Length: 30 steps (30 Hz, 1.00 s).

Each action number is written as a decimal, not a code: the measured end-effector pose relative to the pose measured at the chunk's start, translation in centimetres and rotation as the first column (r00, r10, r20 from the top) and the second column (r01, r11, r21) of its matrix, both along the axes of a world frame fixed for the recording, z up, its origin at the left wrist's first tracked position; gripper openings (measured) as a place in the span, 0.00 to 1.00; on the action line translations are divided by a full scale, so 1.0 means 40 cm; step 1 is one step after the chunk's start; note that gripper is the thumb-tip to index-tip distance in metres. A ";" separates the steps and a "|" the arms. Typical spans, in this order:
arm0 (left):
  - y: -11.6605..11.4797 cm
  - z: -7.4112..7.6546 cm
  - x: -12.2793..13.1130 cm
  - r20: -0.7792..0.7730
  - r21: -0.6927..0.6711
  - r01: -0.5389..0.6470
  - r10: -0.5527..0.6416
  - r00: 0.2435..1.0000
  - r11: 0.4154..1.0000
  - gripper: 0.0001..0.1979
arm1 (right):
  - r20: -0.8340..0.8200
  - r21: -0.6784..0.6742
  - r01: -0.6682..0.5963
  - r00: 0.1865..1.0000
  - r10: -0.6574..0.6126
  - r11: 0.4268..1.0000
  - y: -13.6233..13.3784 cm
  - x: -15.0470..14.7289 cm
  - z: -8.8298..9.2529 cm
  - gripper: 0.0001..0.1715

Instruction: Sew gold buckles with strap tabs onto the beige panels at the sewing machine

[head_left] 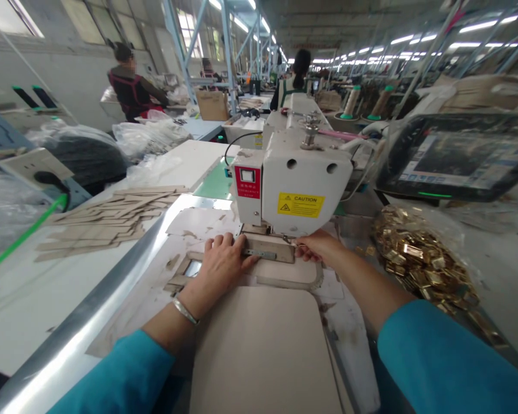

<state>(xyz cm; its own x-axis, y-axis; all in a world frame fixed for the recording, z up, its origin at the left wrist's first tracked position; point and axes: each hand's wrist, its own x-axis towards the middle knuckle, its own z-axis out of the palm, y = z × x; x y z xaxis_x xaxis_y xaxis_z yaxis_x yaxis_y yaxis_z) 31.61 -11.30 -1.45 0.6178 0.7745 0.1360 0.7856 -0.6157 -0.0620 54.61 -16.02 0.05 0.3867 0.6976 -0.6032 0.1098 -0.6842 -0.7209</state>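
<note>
A white sewing machine head (304, 178) stands in front of me. Beneath it lies a brownish flat clamp bar (270, 248) with a small metal hinge (261, 253) on it. My left hand (224, 261) rests flat at the bar's left end, fingers stretched out and thumb along the near edge. At the right end, my right hand (313, 247) has its fingers pinched together beside the needle area; what they hold is too small to make out. Nearer to me, a large beige panel (265, 345) with rounded corners lies below both hands.
Beige strips (107, 218) are piled on the white table at left. Gold metal fittings (423, 259) lie heaped in plastic at right, below a control screen (457, 158). A bright metal edge (99, 305) runs along the left. Other people (132, 86) work farther back.
</note>
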 end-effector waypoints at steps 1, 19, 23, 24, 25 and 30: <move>-0.001 0.000 0.008 0.001 0.005 0.010 -0.010 1.000 1.000 0.25 | 0.007 -0.004 0.000 1.000 0.000 1.000 -0.002 0.008 0.000 0.03; -0.112 0.031 0.099 0.073 -0.183 0.181 -0.170 0.983 0.966 0.23 | 0.060 -0.004 0.061 0.996 -0.060 0.998 -0.121 0.183 -0.020 0.06; -0.130 0.028 0.114 0.086 -0.205 0.220 -0.206 0.975 0.954 0.23 | 0.055 0.000 0.063 0.997 -0.062 0.998 -0.150 0.230 -0.033 0.06; -0.132 0.028 0.116 0.086 -0.204 0.223 -0.209 0.974 0.953 0.24 | 0.059 0.004 0.069 0.996 -0.069 0.998 -0.156 0.240 -0.036 0.06; -0.134 0.030 0.118 0.084 -0.198 0.222 -0.209 0.974 0.955 0.25 | 0.061 0.008 0.078 0.995 -0.078 0.997 -0.162 0.248 -0.038 0.06; -0.150 0.070 0.124 0.065 -0.209 0.227 -0.218 0.974 0.951 0.20 | 0.053 0.022 0.104 0.993 -0.105 0.994 -0.175 0.250 -0.028 0.07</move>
<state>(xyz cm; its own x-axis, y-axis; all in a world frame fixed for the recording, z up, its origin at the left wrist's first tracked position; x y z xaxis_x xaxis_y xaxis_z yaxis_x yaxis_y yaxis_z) 36.55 -17.32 1.33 0.7749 0.6320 0.0110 0.6266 -0.7702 0.1190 64.60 -23.03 -1.09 0.4894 0.6632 -0.5663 0.0774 -0.6799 -0.7292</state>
